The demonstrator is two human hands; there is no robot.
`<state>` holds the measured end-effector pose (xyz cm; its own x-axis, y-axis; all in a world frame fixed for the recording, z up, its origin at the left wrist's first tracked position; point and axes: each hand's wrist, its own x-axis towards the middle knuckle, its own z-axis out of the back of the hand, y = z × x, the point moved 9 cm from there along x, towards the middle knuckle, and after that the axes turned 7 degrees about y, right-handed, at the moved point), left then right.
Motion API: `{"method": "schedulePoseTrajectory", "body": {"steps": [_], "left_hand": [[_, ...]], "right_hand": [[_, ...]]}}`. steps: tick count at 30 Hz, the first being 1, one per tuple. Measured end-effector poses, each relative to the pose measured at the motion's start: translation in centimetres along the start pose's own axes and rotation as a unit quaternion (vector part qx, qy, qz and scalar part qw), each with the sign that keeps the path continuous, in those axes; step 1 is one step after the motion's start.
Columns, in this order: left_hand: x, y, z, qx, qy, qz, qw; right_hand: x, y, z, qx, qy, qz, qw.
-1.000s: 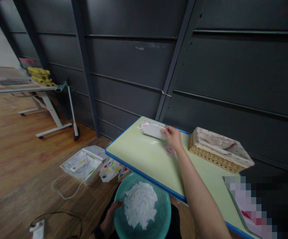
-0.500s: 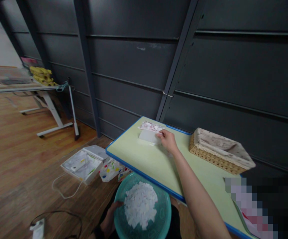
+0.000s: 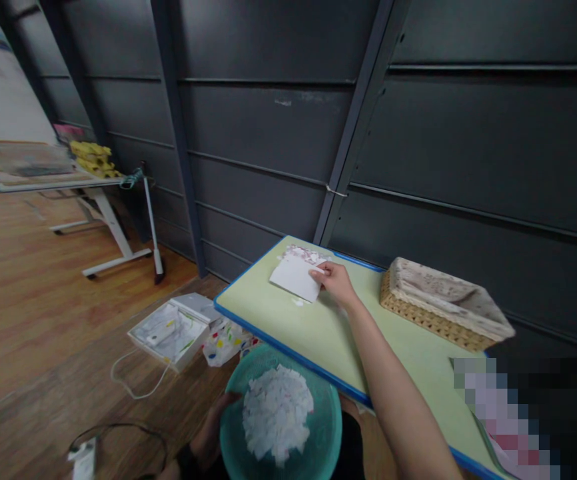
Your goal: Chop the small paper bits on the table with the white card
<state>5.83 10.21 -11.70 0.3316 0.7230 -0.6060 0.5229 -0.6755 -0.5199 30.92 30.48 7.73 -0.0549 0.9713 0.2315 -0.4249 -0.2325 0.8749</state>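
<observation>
My right hand [image 3: 336, 281] pinches the right edge of a white card [image 3: 294, 277] over the pale yellow-green table [image 3: 273, 320]. The card is tilted, its broad face towards me. Just behind it lies a heap of small paper scraps [image 3: 304, 253], partly hidden by the card. A few white bits [image 3: 298, 302] rest on the near side of the card. At the table's front edge, my left hand [image 3: 212, 427] grips the left rim of a teal plastic basket [image 3: 326, 433], which holds a mound of white paper scraps [image 3: 278, 413]. Some left fingers are hidden.
A cloth-lined woven basket [image 3: 438, 310] stands at the table's right, with a partly blurred sheet [image 3: 503, 427] nearer me. On the floor at left are an open white box [image 3: 168, 333] with a cord and a power strip [image 3: 84, 460]. A dark panel wall [image 3: 268, 133] rises behind.
The white card has tipped so that more of its face shows, and its lower edge has come a little nearer me. My left hand stays on the teal basket. The view has shifted slightly.
</observation>
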Motion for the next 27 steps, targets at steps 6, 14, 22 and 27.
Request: {"method": "schedulePoseTrajectory", "body": {"steps": [6,14,22,27], "left_hand": [[-0.3,-2.5,-0.3,0.029,0.025,-0.031,0.999],[-2.4,-5.6,-1.6,0.093,0.022,-0.061,0.994],[-3.1,-6.4,-2.0,0.109,0.014,-0.057,0.992],[-3.5,-6.8,-2.6,0.098,0.027,-0.072,0.992]], "right_hand": [[0.6,-1.7,1.0,-0.077,-0.039,-0.009,0.996],[-0.5,-0.4,-2.5,0.029,0.105,-0.030,0.994],[-0.3,-1.8,-0.2,0.049,0.045,-0.065,0.996],[-0.7,-1.8,-1.6,-0.001,0.115,-0.065,0.991]]}}
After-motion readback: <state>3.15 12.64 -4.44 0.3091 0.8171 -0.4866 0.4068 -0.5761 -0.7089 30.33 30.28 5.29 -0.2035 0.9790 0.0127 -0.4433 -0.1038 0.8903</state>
